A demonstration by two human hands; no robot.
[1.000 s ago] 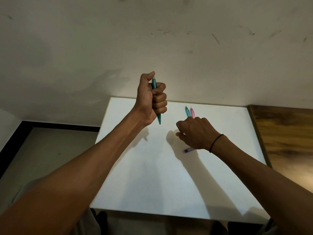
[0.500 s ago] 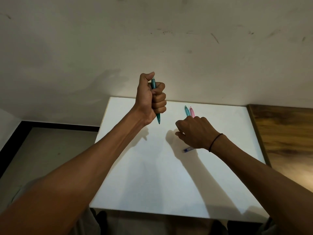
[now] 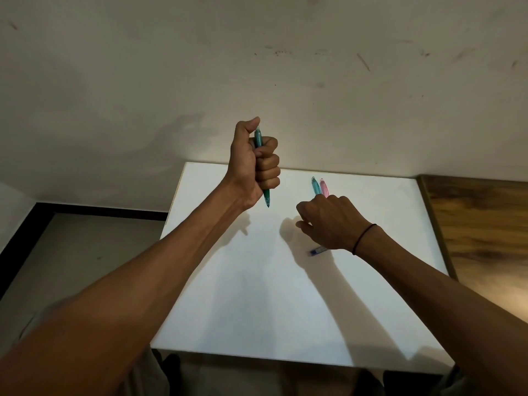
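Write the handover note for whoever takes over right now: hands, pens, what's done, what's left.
Left hand: raised above the white table, fist round a teal pen, tip down, thumb at its top end.
Right hand: fingers curled, low over the table; its grip cannot be seen.
Light-blue pen and pink pen lie side by side, their near ends hidden by the right hand. A blue pen pokes out beneath the wrist.
Done: teal pen in hand.
Left: probably the three pens on the table.

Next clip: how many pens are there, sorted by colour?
Teal: 2, the dark teal pen gripped in the left hand and the light teal pen on the table
Pink: 1, the pink pen beside it
Blue: 1, the blue pen mostly hidden under the right hand
Total: 4 pens
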